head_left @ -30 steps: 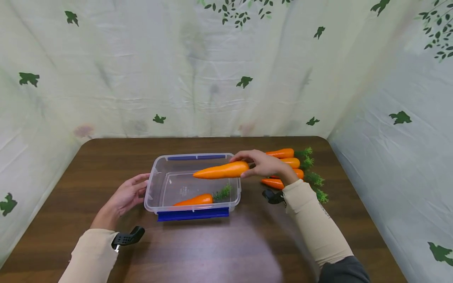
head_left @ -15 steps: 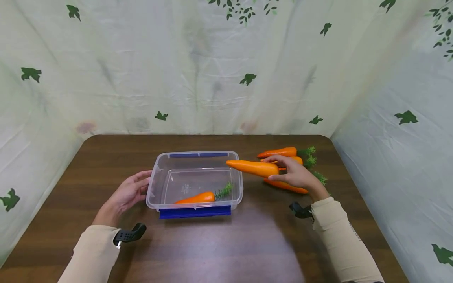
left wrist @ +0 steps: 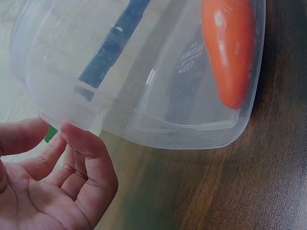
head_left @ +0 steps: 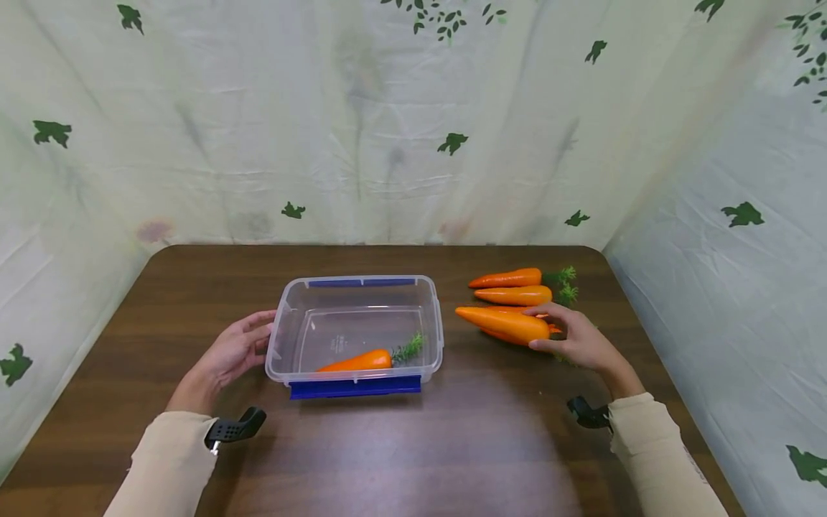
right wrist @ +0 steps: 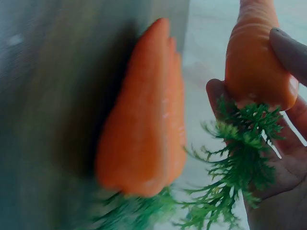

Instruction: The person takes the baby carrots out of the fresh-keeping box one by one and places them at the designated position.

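Observation:
My left hand holds the left rim of a clear plastic food container with blue clips; its fingers look curled at the rim in the left wrist view. Inside the container, along its near side, lies one carrot with green leaves. In my right hand is another carrot, pinched at its thick end between thumb and fingers, its tip pointing left. Leaves hang from it in the right wrist view. It is over the loose carrots at the table's right and partly hides the nearer ones.
The brown wooden table has rounded far corners. A pale curtain with leaf prints surrounds it at the back and sides. A blue clip flap hangs from the container's near side.
My right hand has carried its carrot from above the container to the right, over the loose carrots. The left hand, the container and the carrot inside have stayed in place.

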Demonstrator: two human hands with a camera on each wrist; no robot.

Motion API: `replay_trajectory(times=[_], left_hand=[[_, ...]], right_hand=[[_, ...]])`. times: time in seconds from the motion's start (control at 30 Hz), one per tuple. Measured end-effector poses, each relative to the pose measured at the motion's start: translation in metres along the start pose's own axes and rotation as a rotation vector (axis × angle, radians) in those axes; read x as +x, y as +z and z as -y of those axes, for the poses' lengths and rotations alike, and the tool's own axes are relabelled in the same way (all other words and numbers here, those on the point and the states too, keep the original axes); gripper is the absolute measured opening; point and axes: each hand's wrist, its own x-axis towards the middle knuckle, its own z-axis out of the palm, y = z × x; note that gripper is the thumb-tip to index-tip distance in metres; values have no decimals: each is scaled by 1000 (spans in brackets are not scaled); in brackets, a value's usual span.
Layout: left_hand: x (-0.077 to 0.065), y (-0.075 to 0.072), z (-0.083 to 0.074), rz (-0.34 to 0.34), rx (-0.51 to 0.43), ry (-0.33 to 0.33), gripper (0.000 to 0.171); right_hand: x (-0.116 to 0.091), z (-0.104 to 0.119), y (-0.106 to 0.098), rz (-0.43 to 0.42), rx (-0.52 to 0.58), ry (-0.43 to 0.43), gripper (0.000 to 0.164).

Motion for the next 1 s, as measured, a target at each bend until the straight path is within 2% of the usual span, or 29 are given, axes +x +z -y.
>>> replay_trajectory(times=[0.4, 0.63, 0.77, 1.0], left_hand=[[-1, 1, -5, 0, 17, -6, 27], [-1, 0, -3, -21, 49, -15, 37], [-2, 4, -1, -28, 30, -28, 34], [-3, 5, -1, -34, 1, -29, 35]], right_hand=[[-31, -27, 4, -84, -99, -5, 44], [-43, -36, 5, -82, -123, 5, 44], [-48, -40, 6, -90, -159, 8, 45], [-52, -44, 9, -130, -148, 6, 45]])
